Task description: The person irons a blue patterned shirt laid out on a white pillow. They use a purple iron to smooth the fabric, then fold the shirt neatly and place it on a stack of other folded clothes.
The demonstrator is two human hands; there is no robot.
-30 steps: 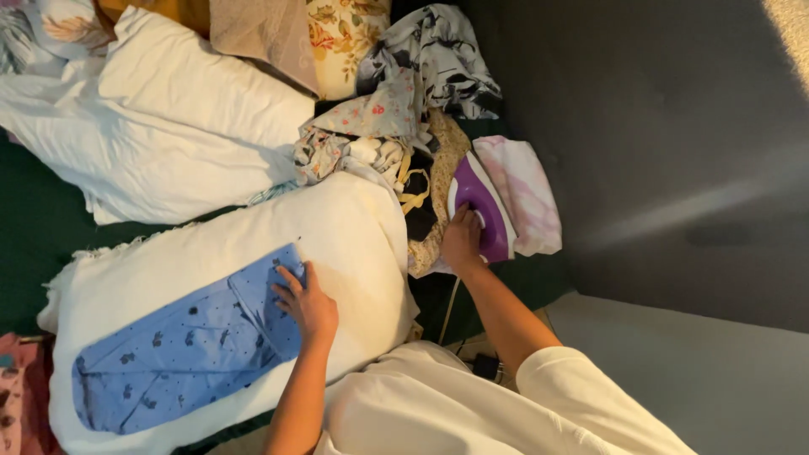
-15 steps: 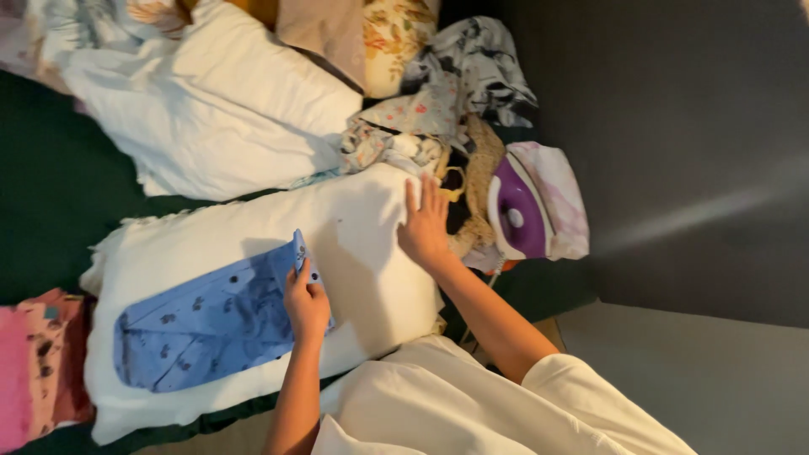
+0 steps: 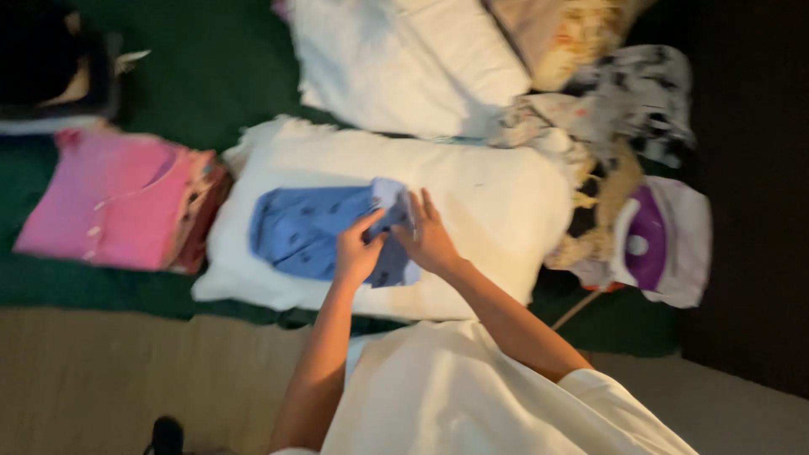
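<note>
Green bed, white pillow [image 3: 472, 194]: both hands, left [image 3: 358, 253] and right [image 3: 428, 240], grasping blue cloth [image 3: 312, 232]; fingertips blurred, iron [image 3: 653, 240] beside.

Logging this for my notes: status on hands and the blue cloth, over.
Left hand and right hand both gripping blue cloth. Cloth on white pillow. Iron off right, clear.
</note>
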